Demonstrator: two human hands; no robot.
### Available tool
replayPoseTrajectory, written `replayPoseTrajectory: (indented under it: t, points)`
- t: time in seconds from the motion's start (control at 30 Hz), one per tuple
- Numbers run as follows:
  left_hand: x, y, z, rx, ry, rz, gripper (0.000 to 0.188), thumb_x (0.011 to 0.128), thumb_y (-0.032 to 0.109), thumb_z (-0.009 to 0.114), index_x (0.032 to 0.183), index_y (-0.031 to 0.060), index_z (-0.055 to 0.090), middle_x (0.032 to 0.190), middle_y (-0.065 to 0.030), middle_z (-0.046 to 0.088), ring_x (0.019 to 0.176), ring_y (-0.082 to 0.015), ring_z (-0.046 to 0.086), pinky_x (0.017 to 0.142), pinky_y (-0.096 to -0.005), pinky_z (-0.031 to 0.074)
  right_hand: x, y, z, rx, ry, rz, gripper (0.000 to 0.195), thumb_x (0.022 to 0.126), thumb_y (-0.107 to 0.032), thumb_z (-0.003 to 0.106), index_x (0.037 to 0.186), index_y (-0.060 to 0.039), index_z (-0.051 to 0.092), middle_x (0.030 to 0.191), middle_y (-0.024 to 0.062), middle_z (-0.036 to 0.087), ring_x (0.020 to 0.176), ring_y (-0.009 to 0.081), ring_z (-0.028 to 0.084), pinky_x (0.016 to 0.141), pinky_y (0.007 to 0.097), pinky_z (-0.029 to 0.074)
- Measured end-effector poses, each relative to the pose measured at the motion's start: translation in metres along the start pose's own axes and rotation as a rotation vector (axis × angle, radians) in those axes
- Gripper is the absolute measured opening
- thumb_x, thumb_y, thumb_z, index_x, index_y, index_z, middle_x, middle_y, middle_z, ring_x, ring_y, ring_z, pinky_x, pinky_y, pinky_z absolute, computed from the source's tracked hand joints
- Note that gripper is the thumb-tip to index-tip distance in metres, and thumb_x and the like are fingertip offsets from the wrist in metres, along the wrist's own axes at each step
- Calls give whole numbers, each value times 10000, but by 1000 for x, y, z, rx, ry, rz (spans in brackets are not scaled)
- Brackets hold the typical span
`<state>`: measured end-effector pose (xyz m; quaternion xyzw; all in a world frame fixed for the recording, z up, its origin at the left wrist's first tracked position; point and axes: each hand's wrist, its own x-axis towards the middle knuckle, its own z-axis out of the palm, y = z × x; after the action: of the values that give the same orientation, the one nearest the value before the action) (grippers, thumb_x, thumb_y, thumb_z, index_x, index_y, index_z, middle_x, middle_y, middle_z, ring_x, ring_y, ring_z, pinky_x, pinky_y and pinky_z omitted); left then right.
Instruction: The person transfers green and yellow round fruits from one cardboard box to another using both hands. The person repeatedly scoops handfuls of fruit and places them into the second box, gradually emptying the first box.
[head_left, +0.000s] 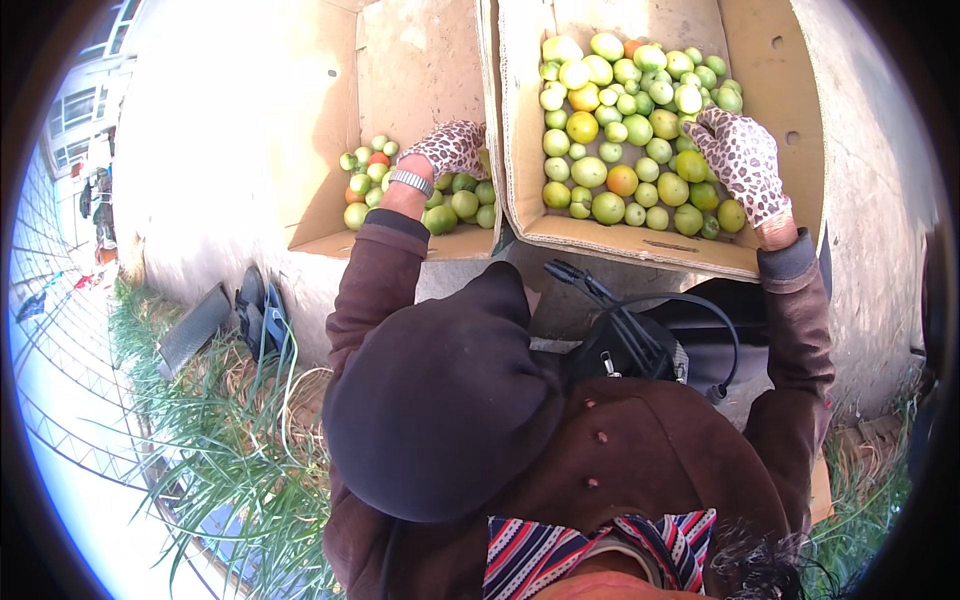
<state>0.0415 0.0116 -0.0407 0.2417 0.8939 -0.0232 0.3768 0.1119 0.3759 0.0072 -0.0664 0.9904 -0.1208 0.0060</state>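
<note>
Two open cardboard boxes stand side by side, both holding mostly green tomatoes with a few orange or red ones. My left hand (450, 146), in a leopard-print glove, reaches into the left box (420, 246), over the tomatoes (441, 220) by its right wall; its fingers are partly hidden, and I cannot tell whether it holds anything. In the right box (637, 247), many tomatoes (589, 172) cover the bottom. My right hand (739, 161), gloved alike, is over the right side of these, its fingertips beside a pale green tomato (688, 99); whether it grips one is unclear.
Black cables (630, 322) and a dark bag lie between my body and the right box. Dark footwear (262, 311) and a grey textured slab (196, 330) rest on the left, beside long green plants (232, 442). The boxes stand on a sunlit concrete surface (225, 187).
</note>
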Motion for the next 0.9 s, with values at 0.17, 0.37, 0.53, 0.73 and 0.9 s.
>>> replayPoseTrajectory:
  t: [0.17, 0.37, 0.53, 0.73, 0.9]
  points:
    - [15, 17, 16, 261, -87, 5, 422, 696, 178, 743, 1067, 19, 621, 1030, -186, 642, 994, -319, 602, 879, -380, 471, -1, 2, 6, 41, 4, -80, 243, 867, -322, 566, 908, -87, 612, 781, 102, 638, 739, 281, 627, 637, 398, 498]
    - [2, 6, 17, 268, 20, -46, 408, 704, 158, 732, 1046, -26, 608, 1004, -227, 634, 971, -338, 604, 856, -385, 476, 5, 1, 14, 107, 97, -146, 242, 866, -310, 563, 883, -78, 628, 744, 111, 640, 697, 292, 628, 600, 403, 496]
    - [-28, -26, -33, -622, 477, -101, 349, 745, 145, 716, 1040, -13, 619, 934, -157, 657, 902, -242, 629, 813, -332, 504, 6, -2, -6, 158, 46, -61, 258, 860, -298, 575, 979, -76, 629, 788, 107, 652, 751, 284, 630, 657, 406, 494]
    - [-48, 8, -59, -1233, 857, 279, 456, 763, 80, 697, 1185, 8, 541, 1080, -82, 605, 999, -170, 582, 819, -287, 521, 21, -69, -24, 460, 221, -331, 305, 833, -266, 608, 1072, -76, 619, 909, 116, 647, 862, 277, 612, 751, 396, 477]
    - [-51, 14, -53, -1103, 760, 307, 491, 756, 84, 709, 1204, 8, 524, 1088, -96, 609, 974, -169, 591, 818, -288, 520, 20, -129, -21, 589, 125, -588, 339, 798, -235, 640, 1093, -71, 609, 966, 123, 627, 918, 285, 592, 801, 395, 463]
